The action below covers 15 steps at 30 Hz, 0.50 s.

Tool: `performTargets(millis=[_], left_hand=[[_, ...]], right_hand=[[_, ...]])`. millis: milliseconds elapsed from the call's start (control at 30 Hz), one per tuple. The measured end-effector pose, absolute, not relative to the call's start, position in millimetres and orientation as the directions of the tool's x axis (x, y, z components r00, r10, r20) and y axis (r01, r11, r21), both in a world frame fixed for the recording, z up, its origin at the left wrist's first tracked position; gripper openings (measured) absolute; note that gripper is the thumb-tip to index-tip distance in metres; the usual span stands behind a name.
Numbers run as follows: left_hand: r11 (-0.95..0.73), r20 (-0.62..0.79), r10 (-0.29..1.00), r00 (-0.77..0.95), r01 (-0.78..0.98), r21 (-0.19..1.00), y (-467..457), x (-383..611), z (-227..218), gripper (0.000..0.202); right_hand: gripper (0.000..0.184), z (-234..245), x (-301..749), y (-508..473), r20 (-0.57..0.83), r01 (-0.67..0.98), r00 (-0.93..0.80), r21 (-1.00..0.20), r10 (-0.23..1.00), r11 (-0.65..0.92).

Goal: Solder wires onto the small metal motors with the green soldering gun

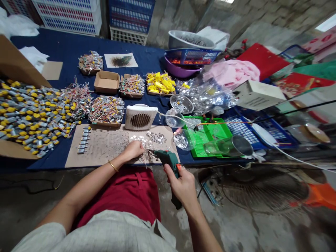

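Note:
My right hand (183,185) is closed round the grip of a green soldering gun (168,161), its tip pointing left over a brown cardboard sheet (105,147). My left hand (133,149) is curled, fingers pinched on a small part I cannot make out, right at the gun's tip. A scatter of small silver metal pieces (151,138) lies on the sheet just beyond both hands. A short row of small grey motors (83,140) stands at the sheet's left side.
A white fan housing (140,117) stands behind the sheet. A big pile of yellow-capped motors (28,112) fills the left; boxes of wired parts (106,110) lie mid-table. A green tray (207,134), clear bowls (181,140) and a steel cup (237,146) sit at right. A floor fan (262,192) lies below.

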<state>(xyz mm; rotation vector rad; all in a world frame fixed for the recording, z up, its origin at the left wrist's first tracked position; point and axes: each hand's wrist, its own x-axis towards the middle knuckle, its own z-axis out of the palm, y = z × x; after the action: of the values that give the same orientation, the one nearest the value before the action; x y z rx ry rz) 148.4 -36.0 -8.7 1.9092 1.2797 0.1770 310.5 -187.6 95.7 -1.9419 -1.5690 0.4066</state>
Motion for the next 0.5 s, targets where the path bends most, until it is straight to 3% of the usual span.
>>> performTargets(millis=[500], left_hand=[[-0.096, -0.339, 0.819, 0.463, 0.693, 0.715, -35.6, 148.3, -7.7, 0.016]], right_hand=[[0.043, 93.3, 314.0, -193.7, 0.137, 0.764, 0.313, -0.625, 0.94, -0.163]])
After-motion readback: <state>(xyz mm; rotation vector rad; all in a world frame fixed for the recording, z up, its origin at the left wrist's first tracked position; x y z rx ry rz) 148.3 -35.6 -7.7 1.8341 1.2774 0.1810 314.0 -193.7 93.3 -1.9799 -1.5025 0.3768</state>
